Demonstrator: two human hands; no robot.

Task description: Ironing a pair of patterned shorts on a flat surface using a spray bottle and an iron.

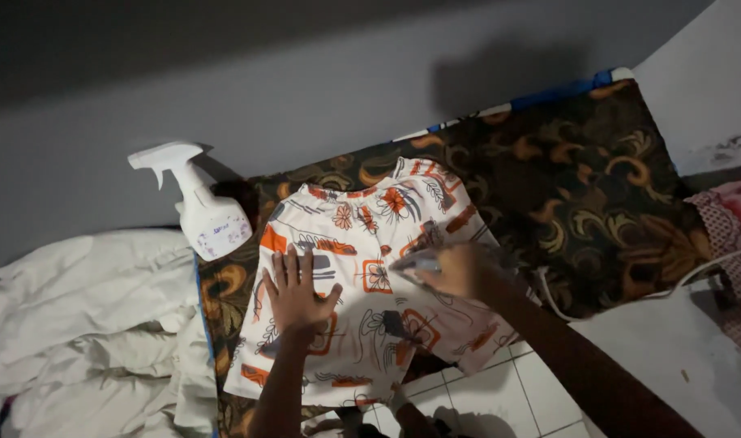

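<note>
Nearest the camera: two bare forearms coming up from the bottom edge, over a patch of white tile floor (541,389) at bottom centre-right.

Far left: heap of crumpled white cloth (87,324), lying beside the work surface, touching its left edge.

Next, upper left: white spray bottle (207,212) w/ trigger head pointing left, upright, standing at the top-left corner of the dark patterned cloth (597,186) (brown/black w/ gold swirls) that covers the surface. Bottle sits just beside the garment's top-left corner; can't tell if touching.

Centre: white printed garment (362,235), orange & grey floral/square pattern, spread flat on the dark cloth, waistband end toward the wall, lower edge hanging near the tile.

Left hand (297,292): flat on the garment's left-centre, palm down, fingers spread wide, pressing the fabric. Not pinching anything.

Right hand (456,269): over the garment's right half, fingers curled round the handle of an iron (415,261), which is blurred; its tip points left, toward the left hand. Iron seems to rest on the fabric, but contact not certain.

Right of that: thin white cord (711,268) runs from near the right hand across the dark cloth toward the right edge. Far right: pink patterned fabric (735,219), partly cut off. Grey wall (306,73) behind it all.
</note>
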